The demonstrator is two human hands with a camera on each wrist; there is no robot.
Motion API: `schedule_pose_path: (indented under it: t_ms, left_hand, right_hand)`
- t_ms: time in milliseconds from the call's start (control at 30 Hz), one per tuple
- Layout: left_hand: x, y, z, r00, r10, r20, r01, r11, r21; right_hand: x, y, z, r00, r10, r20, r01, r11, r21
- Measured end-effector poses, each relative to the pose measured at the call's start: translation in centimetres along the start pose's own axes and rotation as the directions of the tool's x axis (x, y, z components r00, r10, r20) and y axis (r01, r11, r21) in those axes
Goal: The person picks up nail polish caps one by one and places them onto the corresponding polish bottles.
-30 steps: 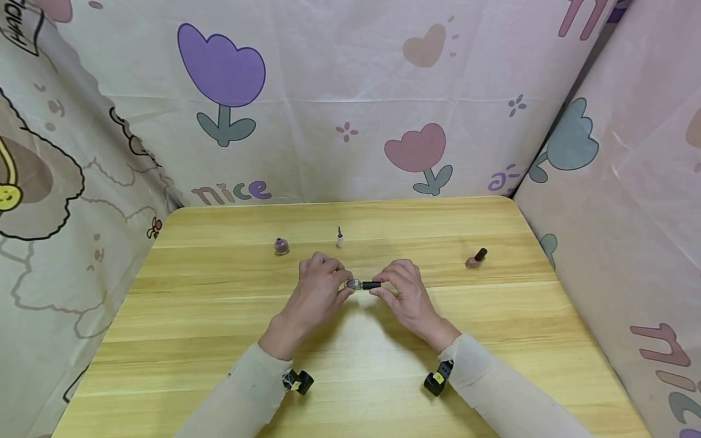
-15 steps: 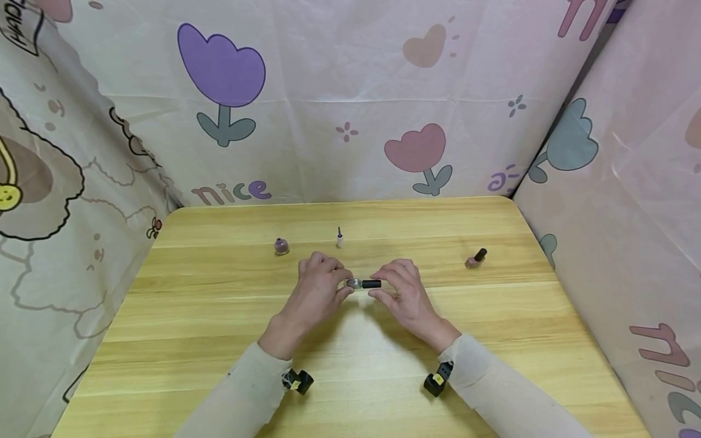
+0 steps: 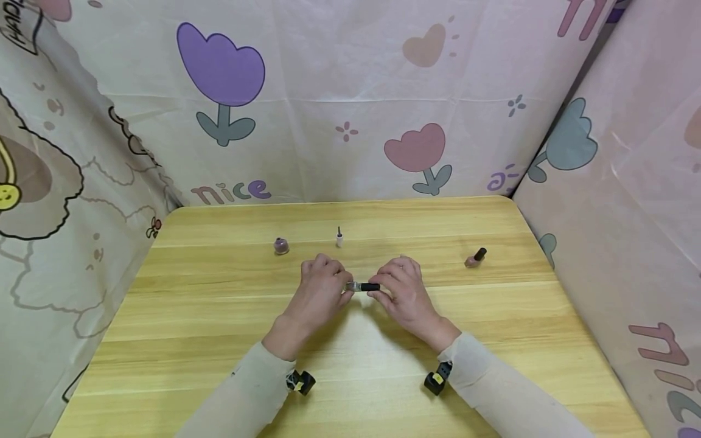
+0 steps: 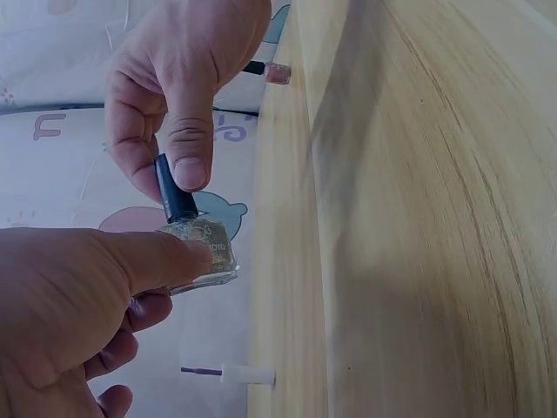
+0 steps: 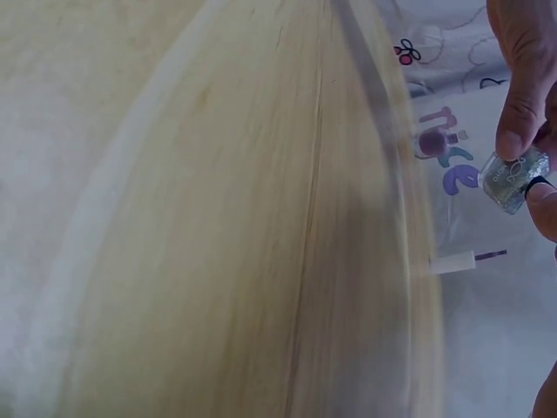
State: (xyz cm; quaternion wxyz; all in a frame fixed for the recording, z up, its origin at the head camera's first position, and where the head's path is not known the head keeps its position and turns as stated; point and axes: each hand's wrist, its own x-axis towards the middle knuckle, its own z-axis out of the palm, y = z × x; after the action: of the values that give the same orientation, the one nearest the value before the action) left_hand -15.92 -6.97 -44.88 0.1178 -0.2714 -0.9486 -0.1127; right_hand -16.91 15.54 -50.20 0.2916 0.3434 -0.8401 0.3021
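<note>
My left hand (image 3: 317,289) grips the glass body of a small nail polish bottle (image 4: 218,235), its thumb across the front. The polish looks pale and glittery. At the other end, my right hand (image 3: 405,291) pinches the bottle's black cap (image 4: 177,193) between thumb and fingers. The cap sits on the bottle's neck. Held sideways above the table, the bottle has its cap pointing right in the head view. My left fingers partly hide the glass.
On the wooden table (image 3: 219,340), beyond my hands, stand an uncapped purple polish bottle (image 3: 282,246) and a white cap with its brush upward (image 3: 339,239). A pinkish-brown polish bottle (image 3: 474,260) with a slanting black cap is farther right. Printed cloth (image 3: 328,152) surrounds the back and sides.
My right fingers loosened slightly around the cap half a second ago and now close on it again. The bottle and my left hand have shifted a little.
</note>
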Motion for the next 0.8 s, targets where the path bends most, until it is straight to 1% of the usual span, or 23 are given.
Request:
schedule_pose_path:
  t_ms: [167, 367, 567, 667, 800]
  left_hand:
    - [-0.02, -0.01, 0.08, 1.0, 0.015, -0.022, -0.015, 1.0, 0.007]
    - [0.04, 0.01, 0.06, 0.999, 0.019, -0.03, -0.019, 1.0, -0.002]
    - [0.11, 0.03, -0.01, 1.0, 0.016, -0.024, -0.016, 1.0, -0.015]
    - [0.13, 0.05, -0.17, 1.0, 0.002, -0.014, -0.002, 1.0, -0.028]
    - [0.11, 0.0, -0.33, 1.0, -0.02, -0.007, 0.02, 0.999, -0.045]
  right_hand:
    - [0.17, -0.15, -0.19, 1.0, -0.014, 0.006, 0.014, 0.999, -0.033]
    - [0.18, -0.1, -0.33, 1.0, 0.01, 0.026, -0.009, 0.999, -0.032]
    - [0.07, 0.17, -0.2, 0.999, 0.046, 0.022, -0.046, 0.999, 0.029]
    - [0.01, 0.19, -0.12, 0.997, 0.069, 0.02, -0.07, 0.995, 0.069]
    - [-0.1, 0.05, 0.02, 0.997, 0.078, 0.008, -0.079, 0.992, 0.096]
